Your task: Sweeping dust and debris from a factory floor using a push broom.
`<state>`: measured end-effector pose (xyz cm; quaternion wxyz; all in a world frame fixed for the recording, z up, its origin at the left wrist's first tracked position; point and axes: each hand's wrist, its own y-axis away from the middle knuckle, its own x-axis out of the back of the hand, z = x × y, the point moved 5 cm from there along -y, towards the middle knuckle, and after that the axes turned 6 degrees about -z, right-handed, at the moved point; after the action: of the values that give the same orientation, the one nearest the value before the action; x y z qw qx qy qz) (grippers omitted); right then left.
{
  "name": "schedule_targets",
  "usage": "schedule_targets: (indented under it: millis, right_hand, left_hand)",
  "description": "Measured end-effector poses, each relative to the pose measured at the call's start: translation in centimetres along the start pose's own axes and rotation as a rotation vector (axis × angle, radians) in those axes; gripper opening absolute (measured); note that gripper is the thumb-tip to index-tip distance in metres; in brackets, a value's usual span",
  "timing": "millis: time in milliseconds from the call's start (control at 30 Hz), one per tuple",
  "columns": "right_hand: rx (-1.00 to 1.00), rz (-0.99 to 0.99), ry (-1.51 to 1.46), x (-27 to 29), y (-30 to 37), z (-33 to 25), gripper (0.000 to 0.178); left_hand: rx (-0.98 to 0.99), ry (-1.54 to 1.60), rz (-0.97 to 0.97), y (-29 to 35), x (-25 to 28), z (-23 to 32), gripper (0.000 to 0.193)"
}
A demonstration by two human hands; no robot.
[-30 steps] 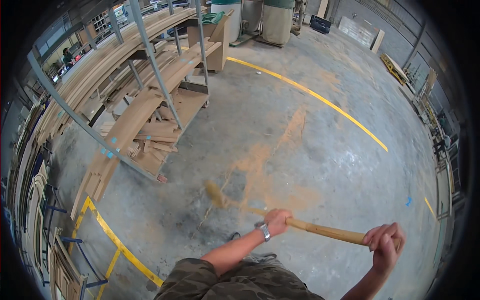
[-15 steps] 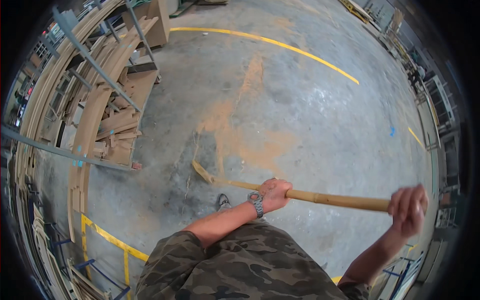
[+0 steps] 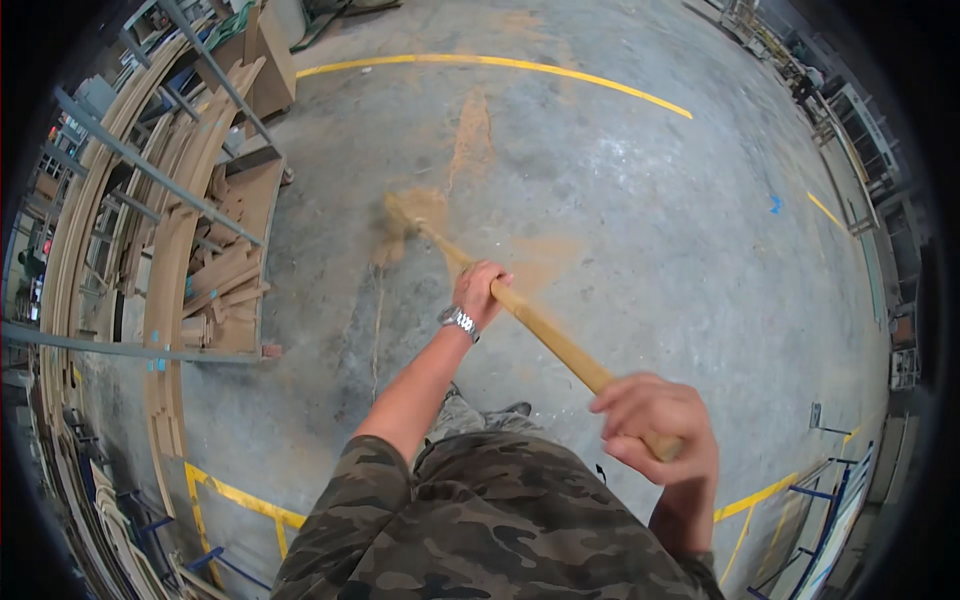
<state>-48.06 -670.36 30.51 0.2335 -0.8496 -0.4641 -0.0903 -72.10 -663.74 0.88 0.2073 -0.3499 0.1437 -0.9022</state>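
I hold a broom with a long wooden handle [image 3: 545,330] in both hands. My left hand [image 3: 478,290], with a metal watch on the wrist, grips the handle about midway down. My right hand [image 3: 655,420] is closed around the upper end, close to my body. The broom head [image 3: 398,215] rests on the grey concrete floor [image 3: 640,220] ahead of me, in a patch of orange-brown sawdust [image 3: 470,140] that streaks away from me.
A metal rack [image 3: 150,230] stacked with curved wooden planks and offcuts stands along the left. Yellow lines [image 3: 500,62] mark the floor far ahead and near my feet. Blue metal frames [image 3: 830,510] stand at the lower right. Shelving lines the right edge.
The broom head has swung forward and to the left into the sawdust patch. My right hand has come in closer to my body, and the view has tilted.
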Motion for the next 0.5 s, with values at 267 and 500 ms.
schedule_targets:
  millis: [267, 500]
  right_hand:
    - [-0.084, 0.908, -0.130, 10.1, 20.9, -2.9, 0.022]
    - [-0.025, 0.893, 0.533, 12.0, 29.5, -21.2, 0.020]
  left_hand:
    - [-0.175, -0.031, -0.761, 5.1, -8.6, 14.5, 0.004]
    - [-0.497, 0.361, -1.361, 11.0, -13.2, 33.7, 0.008]
